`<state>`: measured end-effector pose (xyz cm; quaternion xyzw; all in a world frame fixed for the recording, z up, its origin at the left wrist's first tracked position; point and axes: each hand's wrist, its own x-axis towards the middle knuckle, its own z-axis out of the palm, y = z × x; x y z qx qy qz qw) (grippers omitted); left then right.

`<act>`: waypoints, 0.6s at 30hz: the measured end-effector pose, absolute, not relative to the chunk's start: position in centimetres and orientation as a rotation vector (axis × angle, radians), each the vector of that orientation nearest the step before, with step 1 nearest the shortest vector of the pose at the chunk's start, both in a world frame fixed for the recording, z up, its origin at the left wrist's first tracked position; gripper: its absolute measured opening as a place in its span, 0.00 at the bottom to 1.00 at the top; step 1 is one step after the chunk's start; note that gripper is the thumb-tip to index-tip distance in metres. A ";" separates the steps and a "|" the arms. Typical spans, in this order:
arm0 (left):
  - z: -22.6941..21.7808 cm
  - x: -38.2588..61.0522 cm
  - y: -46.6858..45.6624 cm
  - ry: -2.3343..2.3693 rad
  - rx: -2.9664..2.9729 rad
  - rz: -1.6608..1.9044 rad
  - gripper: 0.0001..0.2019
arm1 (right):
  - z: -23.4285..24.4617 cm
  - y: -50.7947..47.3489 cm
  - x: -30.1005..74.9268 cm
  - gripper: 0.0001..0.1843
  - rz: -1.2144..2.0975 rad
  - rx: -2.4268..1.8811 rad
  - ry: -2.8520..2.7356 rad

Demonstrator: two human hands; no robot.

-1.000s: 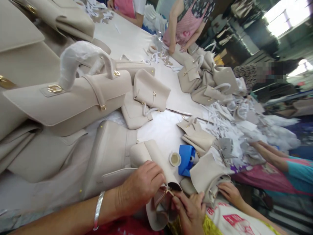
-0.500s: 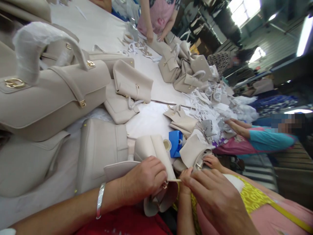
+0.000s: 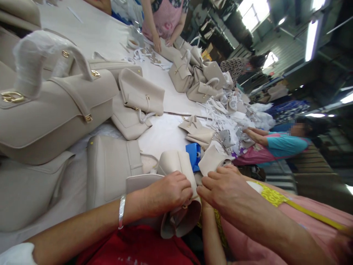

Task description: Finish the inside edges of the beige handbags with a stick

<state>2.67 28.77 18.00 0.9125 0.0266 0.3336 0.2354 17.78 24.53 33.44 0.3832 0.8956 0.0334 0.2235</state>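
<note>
Over red cloth: beige bag, open end nearward, long axis running away
Left hand: fingers pinching bag's edge
Right hand: fingers bent; cannot tell pinch

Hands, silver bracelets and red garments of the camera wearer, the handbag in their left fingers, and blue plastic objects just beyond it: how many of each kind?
Hands (left hand and right hand): 2
Silver bracelet: 1
Red garment: 1
Beige handbag: 1
Blue plastic object: 1
Total: 6

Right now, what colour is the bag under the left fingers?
The bag is beige, clearest in the head view.
</note>
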 end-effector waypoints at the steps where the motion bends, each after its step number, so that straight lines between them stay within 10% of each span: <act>1: 18.2 2.7 28.9 0.045 2.514 0.902 0.10 | 33.1 24.8 17.6 0.10 0.076 1.046 2.469; 18: 16.6 4.9 29.9 -0.153 2.512 0.977 0.05 | 34.0 28.5 17.2 0.10 -0.395 0.955 1.917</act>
